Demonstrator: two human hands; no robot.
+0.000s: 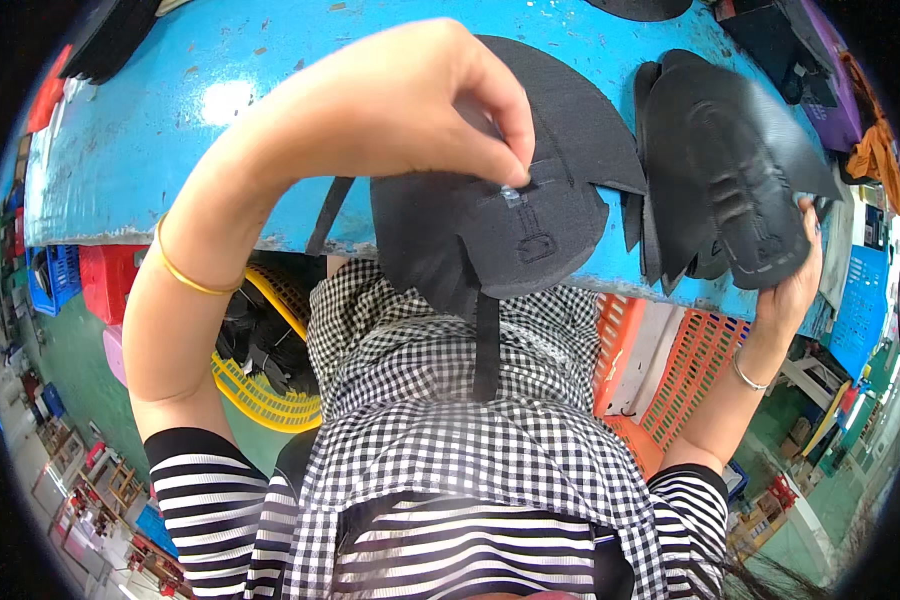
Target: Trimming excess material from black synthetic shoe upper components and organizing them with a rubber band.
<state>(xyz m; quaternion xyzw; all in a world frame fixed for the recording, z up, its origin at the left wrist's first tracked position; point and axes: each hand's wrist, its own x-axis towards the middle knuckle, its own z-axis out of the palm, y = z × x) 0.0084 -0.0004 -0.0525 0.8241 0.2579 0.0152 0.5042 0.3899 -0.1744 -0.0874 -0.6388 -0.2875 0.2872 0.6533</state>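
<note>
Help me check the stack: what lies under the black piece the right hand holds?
Edges of other black pieces show along its left, over the blue table; their middles are covered.

Left piece [595, 110] matt, clothlike; right piece [685, 150] smooth, sheeny; tabletop [170, 140] glossy (paint chipped).

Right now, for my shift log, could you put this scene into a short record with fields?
Left hand: thumb and finger pinched at the wide black piece
Right hand: holding a rounded black piece by its edge
Surface: blue table, paint worn
Below left: yellow basket, dark items inside
Unclear: whether the pinch holds anything
</note>
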